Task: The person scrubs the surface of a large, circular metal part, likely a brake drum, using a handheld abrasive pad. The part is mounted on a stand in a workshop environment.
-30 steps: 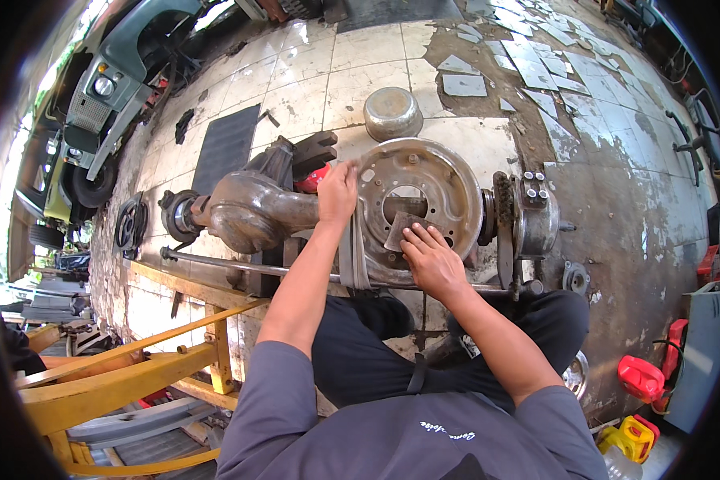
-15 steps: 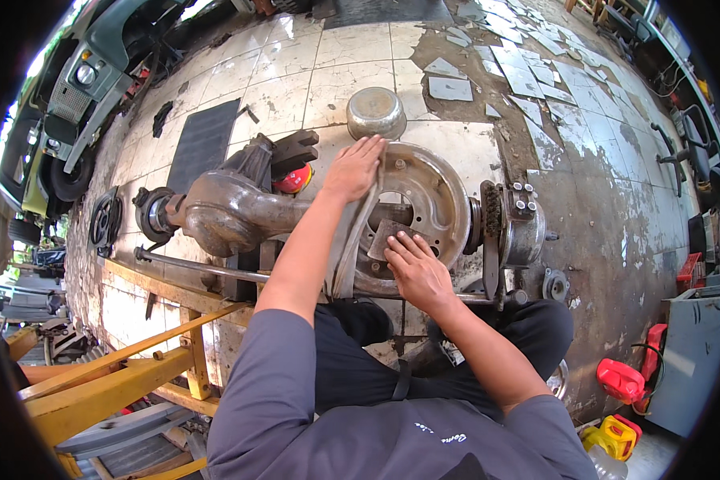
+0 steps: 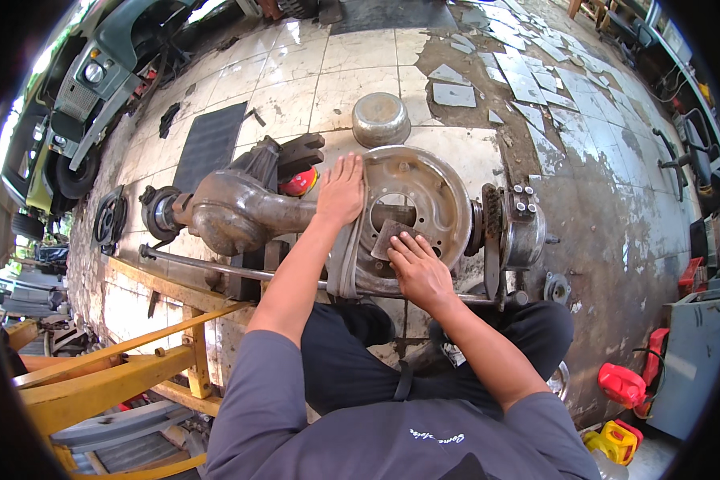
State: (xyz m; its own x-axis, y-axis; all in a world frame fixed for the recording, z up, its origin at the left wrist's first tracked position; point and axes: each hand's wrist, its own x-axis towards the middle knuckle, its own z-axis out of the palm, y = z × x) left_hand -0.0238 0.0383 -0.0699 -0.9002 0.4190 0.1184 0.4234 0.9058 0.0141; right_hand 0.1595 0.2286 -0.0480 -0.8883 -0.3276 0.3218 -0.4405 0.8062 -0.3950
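Left hand: your left hand (image 3: 342, 190) is laid out flat, fingers straight and close together, at the left edge of the round metal plate; its palm is hidden, so whether it has hold of anything cannot be told.
Gray band: a soft-looking gray band (image 3: 346, 268) runs from beside that hand down the plate's left side.
Right hand: your right hand (image 3: 421, 272) spreads nearly straight fingers over a brown pad; the thumb is out of sight — pinched or only pressed, you cannot tell from here.
Brown pad: the flat, squarish brown pad (image 3: 386, 240) lies under your right fingertips, over the lower edge of the plate's central opening.
Round plate: the round metal plate (image 3: 450, 200), worn and brownish, sits in front of you, between the bulging axle housing (image 3: 224, 212) on the left and the studded hub (image 3: 526, 236) on the right.
Metal rod: a long metal rod (image 3: 208, 262) stretches along the near side of the housing.
Floor: on the pale tiles (image 3: 296, 88) beyond the plate stands a round metal pot (image 3: 380, 116).
Lower left: a yellow frame (image 3: 120, 378).
Lower right: a red container (image 3: 622, 386).
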